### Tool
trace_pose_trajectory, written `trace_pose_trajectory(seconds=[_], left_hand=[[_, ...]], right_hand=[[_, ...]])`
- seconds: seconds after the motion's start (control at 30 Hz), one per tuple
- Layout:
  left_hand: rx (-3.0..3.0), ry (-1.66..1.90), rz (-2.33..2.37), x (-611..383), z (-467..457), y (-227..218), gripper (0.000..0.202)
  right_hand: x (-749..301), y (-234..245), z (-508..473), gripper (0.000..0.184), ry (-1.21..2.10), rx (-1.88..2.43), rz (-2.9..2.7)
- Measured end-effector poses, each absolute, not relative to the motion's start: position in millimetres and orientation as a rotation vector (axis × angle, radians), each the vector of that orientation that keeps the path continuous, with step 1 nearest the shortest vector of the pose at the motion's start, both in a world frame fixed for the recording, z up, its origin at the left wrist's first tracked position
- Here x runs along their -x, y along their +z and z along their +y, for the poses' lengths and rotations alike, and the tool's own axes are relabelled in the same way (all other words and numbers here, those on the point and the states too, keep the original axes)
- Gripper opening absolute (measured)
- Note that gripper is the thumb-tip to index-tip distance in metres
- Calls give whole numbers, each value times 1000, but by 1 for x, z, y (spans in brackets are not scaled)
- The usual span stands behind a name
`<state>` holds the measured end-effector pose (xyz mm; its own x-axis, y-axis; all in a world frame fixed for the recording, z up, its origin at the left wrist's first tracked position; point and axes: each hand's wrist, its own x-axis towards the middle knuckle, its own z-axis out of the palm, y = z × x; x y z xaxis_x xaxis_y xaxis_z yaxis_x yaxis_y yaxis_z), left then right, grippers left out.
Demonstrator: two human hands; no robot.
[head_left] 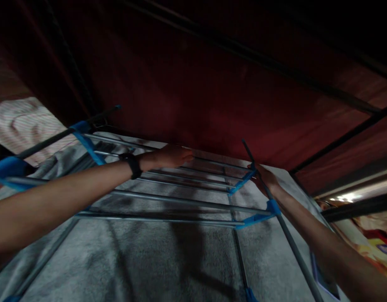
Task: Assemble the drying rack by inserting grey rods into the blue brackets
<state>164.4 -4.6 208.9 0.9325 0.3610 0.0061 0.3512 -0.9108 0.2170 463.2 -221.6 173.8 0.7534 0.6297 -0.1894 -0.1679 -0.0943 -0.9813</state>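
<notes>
A rack frame of grey metal tubes (193, 202) with blue plastic connectors stands over a grey cloth. My left hand (177, 156), with a black band on its wrist, is closed around the far cross tube (218, 162) near its middle. At the far right corner my right hand (266, 179) grips a blue connector (251, 171) where tubes meet; part of its fingers is hidden behind the post. A nearer blue connector (273, 207) sits on the same side. More blue joints (81, 126) hold the tubes on the left side.
The grey cloth (143, 260) lies under the rack. Dark red fabric (187, 92) with dark bars rises close behind it. Striped cloth (29, 126) lies at the left. A flat dark object with a pale edge (325, 281) rests at lower right, near colourful fabric (378, 245).
</notes>
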Motion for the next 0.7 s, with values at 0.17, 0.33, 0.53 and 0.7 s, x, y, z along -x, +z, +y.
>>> trace_pose_trajectory(seconds=[0.17, 0.33, 0.53, 0.7], left_hand=[[-2791, -38, 464, -166, -1, 214, 36], [-2773, -29, 466, -165, -2, 215, 33], [-2894, 63, 465, -159, -6, 211, 33], [-2962, 58, 513, -158, -6, 208, 34]], right_hand=[[-469, 169, -222, 7, 692, 1552, -386], [-467, 169, -224, 14, 677, 1567, -388], [-465, 170, -223, 18, 693, 1561, -369], [-462, 171, -223, 16, 680, 1600, -375]])
